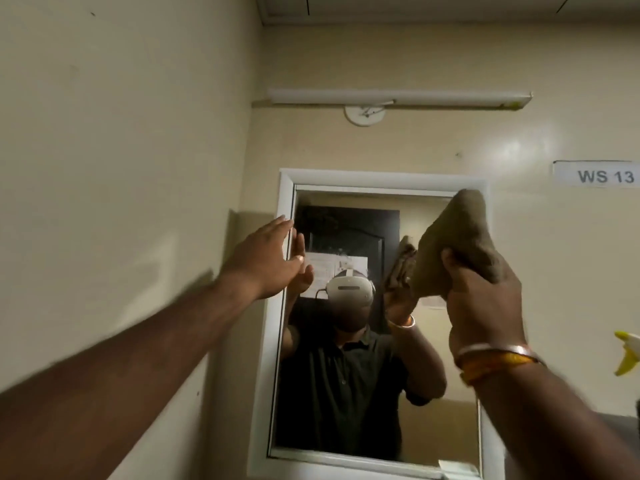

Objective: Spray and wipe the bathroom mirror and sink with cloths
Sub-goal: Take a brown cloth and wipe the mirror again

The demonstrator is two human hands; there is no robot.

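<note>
Mirror (349, 393) — upright rectangle in a white frame (268, 375), fixed to the cream wall (121, 133) close to the corner where two walls meet; the glass reflects a person in a dark polo shirt wearing a white headset, with a dark door and a sheet of paper behind. Cloth (457, 247) — brownish-grey, bunched into a peaked wad, held up in front of the mirror's upper right corner, its tip overlapping the top of the frame; whether it touches the glass cannot be told. Right hand (485, 306) — fingers and thumb curled round the lower part of the cloth, gripping it from below; a copper-coloured bangle (495, 351) and an orange thread sit at the wrist. Left hand (265, 258) — fingers straight and held loosely together, palm toward the mirror, reaching to the upper left edge of the frame, the fingertips at or just over the frame's edge; actual contact cannot be told. Spray bottle (628, 353) — only a yellow-and-white trigger head shows, at the right border of the view, well apart from the mirror. Tube light fitting (398, 98) — white, horizontal, on the wall above the mirror, with a round white wall plate (364, 116) just beneath its left part. Label (597, 173) — white, reading "WS 13", on the wall to the upper right of the mirror.
</note>
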